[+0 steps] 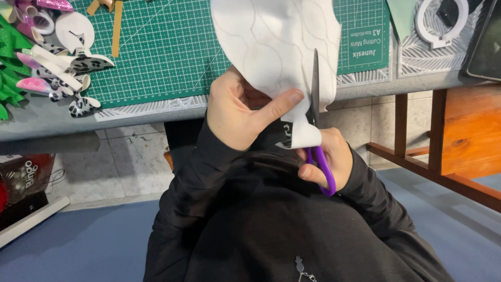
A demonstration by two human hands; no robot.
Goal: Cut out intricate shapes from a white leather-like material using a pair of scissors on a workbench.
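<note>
At the far left of the grey tabletop (47, 122) lies a heap of craft cut-outs (62, 73): white shapes, leopard-spotted pieces and glittery pink ones, with green glitter bits at the edge. Beside them a green cutting mat (167, 47) covers much of the surface, with thin tan strips (117, 28) resting on its upper part. In front of the tabletop edge, the left hand (237, 112) grips a white sheet (276, 42) marked with faint wavy pencil lines, thumb pressed on its lower part, holding it up over the mat. Just right of that thumb, the blades of purple-handled scissors (317, 130) stand upright in the sheet's edge. The right hand (329, 159) has its fingers closed through the purple loops. Farther right, a white ring-shaped piece (443, 23) lies on a patterned board, and a wooden frame (449, 141) stands below.
</note>
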